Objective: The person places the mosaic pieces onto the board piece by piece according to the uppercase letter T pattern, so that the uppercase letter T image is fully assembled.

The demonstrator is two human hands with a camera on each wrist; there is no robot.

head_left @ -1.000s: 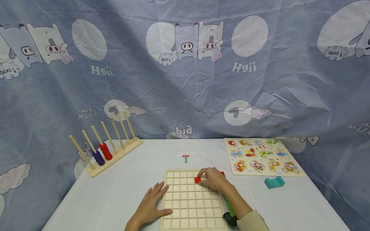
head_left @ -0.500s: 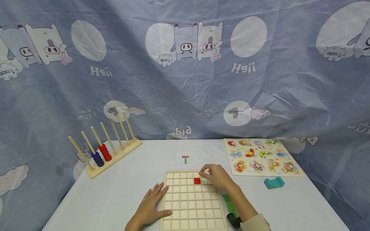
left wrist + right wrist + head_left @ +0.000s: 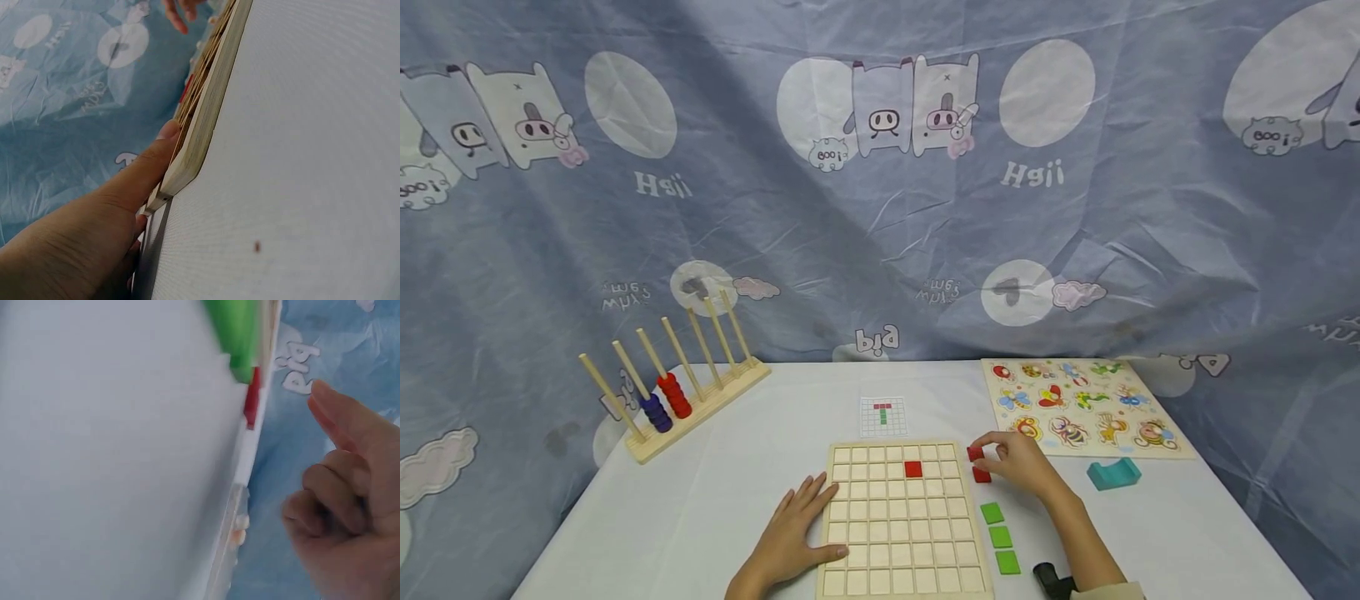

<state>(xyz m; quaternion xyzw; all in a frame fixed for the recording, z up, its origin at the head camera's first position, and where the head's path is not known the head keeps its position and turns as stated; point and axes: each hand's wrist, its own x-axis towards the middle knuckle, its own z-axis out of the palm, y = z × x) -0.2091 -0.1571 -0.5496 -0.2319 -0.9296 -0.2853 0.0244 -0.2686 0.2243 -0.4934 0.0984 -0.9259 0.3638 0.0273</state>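
My left hand (image 3: 790, 533) lies spread along the left edge of a wooden grid board (image 3: 877, 507), thumb over the rim; the left wrist view shows that thumb (image 3: 140, 175) against the frame. One red square tile (image 3: 913, 469) sits in a cell in the board's second row from the top. Off the board's upper right corner, my right hand (image 3: 1018, 462) hovers at two more red tiles (image 3: 982, 475), thumb and index finger apart around the farther one. In the right wrist view, nothing shows between the fingers of this hand (image 3: 350, 487). Several green tiles (image 3: 1002, 537) lie below the red ones.
A printed pattern card (image 3: 868, 427) lies beyond the board. An insect peg puzzle (image 3: 1060, 408) and a teal curved block (image 3: 1114, 474) are at the right. A wooden peg rack (image 3: 700, 408) with blue and red rings stands at the left. A patterned curtain (image 3: 880, 225) hangs behind.
My right hand has let go of the red tile in the board's cell and moved right to the red tiles beside the board. The left hand stays put.
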